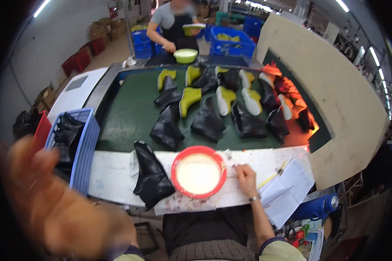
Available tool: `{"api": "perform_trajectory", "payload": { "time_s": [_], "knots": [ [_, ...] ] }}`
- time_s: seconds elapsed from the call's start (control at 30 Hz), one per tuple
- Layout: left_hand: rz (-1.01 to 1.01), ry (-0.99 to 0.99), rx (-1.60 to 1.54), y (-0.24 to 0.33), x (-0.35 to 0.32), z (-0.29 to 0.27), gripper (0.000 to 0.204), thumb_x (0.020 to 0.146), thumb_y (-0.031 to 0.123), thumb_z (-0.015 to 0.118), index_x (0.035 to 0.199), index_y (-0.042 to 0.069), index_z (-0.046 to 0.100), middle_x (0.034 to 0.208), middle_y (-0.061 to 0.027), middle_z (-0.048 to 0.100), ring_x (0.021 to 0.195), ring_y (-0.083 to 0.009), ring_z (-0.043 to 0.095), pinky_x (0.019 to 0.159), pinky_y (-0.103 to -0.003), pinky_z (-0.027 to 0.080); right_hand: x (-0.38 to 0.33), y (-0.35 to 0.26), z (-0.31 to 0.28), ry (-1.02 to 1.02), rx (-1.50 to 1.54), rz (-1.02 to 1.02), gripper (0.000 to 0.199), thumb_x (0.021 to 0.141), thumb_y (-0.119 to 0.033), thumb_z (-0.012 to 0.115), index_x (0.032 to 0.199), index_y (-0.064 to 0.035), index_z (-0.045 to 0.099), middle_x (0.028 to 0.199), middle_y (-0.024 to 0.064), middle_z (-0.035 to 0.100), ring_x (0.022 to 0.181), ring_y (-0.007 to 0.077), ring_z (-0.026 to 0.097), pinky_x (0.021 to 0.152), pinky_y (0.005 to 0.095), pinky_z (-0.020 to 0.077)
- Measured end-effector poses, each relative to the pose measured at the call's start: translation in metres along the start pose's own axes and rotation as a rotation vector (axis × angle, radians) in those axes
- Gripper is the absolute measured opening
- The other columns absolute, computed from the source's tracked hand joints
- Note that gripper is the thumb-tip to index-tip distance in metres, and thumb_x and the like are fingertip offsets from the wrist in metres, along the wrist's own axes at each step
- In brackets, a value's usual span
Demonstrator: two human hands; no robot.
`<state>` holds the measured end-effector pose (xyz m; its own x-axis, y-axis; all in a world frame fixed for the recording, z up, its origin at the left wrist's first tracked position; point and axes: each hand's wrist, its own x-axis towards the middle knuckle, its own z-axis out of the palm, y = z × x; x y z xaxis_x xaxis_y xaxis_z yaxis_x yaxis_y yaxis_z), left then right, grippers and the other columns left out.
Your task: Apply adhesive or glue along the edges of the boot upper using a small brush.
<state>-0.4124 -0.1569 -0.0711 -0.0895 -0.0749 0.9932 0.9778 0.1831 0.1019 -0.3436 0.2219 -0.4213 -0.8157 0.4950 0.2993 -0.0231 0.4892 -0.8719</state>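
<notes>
My left hand [43, 200] is raised close to the camera at the lower left, large and blurred, fingers spread, holding nothing. My right hand [246, 176] rests on the white ledge [113, 167], just right of a red bowl [199, 172] filled with white liquid; its fingers are together and whether it holds anything is unclear. A black boot upper [151, 174] lies on the ledge left of the bowl. Beyond the ledge, a green conveyor belt [128, 113] carries several black boot uppers [207, 122] and yellow-green soles [188, 100].
A blue basket [85, 150] with black uppers stands at the left beside a red crate [41, 130]. Papers [287, 182] lie at the ledge's right end. An oven opening glows orange [298, 108] on the right. A person works at the belt's far end with a green bowl [185, 55].
</notes>
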Motion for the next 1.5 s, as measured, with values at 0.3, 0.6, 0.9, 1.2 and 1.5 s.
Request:
{"api": "perform_trajectory", "payload": {
  "time_s": [0.3, 0.6, 0.9, 1.2, 1.5],
  "knots": [
    [-1.048, -0.677, 0.657, -0.126, -0.267, 0.038, 0.134, 0.065, 0.052, 0.090, 0.159, 0.000, 0.010, 0.141, -0.0364, 0.045, 0.131, -0.0500, 0.045, 0.110, -0.053, 0.036, 0.044, -0.106, -0.003, -0.137, -0.456, -0.252, 0.012, 0.088, -0.016, 0.071, 0.098, -0.0106, 0.076, 0.085, 0.0052, 0.063, 0.070, 0.0211, 0.065, 0.061, 0.0352, 0.0493],
    [-1.154, -0.519, 0.545, -0.121, -0.262, 0.015, 0.079, 0.073, 0.018, 0.071, 0.145, -0.001, 0.045, 0.116, -0.0258, 0.069, 0.107, -0.0416, 0.068, 0.092, -0.046, 0.053, 0.038, -0.116, 0.011, -0.296, -0.857, -0.514, 0.005, 0.082, -0.019, 0.074, 0.084, -0.0143, 0.075, 0.084, 0.0039, 0.061, 0.077, 0.0228, 0.064, 0.065, 0.0389, 0.0510],
    [-1.543, -0.956, -0.214, -0.077, -0.159, 0.004, 0.024, 0.080, 0.006, 0.073, 0.100, -0.008, 0.070, 0.084, -0.0027, 0.071, 0.077, -0.0085, 0.063, 0.072, -0.025, 0.051, 0.040, -0.122, -0.007, -0.179, -0.179, -0.236, 0.015, 0.084, -0.022, 0.080, 0.095, -0.0110, 0.079, 0.084, 0.0026, 0.066, 0.065, 0.0181, 0.063, 0.055, 0.0297, 0.0467],
    [-1.613, -1.139, -0.401, -0.066, -0.145, 0.020, 0.021, 0.081, 0.007, 0.075, 0.097, -0.006, 0.072, 0.078, -0.0021, 0.069, 0.072, -0.0081, 0.061, 0.068, -0.024, 0.050, 0.058, -0.140, -0.003, -0.278, -0.025, -0.488, 0.020, 0.075, -0.011, 0.085, 0.093, -0.0096, 0.080, 0.085, 0.0006, 0.067, 0.081, 0.0141, 0.059, 0.080, 0.0307, 0.0375],
    [-1.497, -0.655, -0.274, -0.059, -0.151, 0.020, 0.012, 0.085, 0.002, 0.073, 0.095, -0.005, 0.071, 0.082, -0.0015, 0.070, 0.074, -0.0060, 0.062, 0.067, -0.022, 0.049, 0.033, -0.132, 0.008, -0.215, -0.011, -0.501, 0.018, 0.074, -0.018, 0.086, 0.091, -0.0156, 0.080, 0.083, -0.0038, 0.066, 0.080, 0.0099, 0.059, 0.082, 0.0306, 0.0337]
  ]
}}
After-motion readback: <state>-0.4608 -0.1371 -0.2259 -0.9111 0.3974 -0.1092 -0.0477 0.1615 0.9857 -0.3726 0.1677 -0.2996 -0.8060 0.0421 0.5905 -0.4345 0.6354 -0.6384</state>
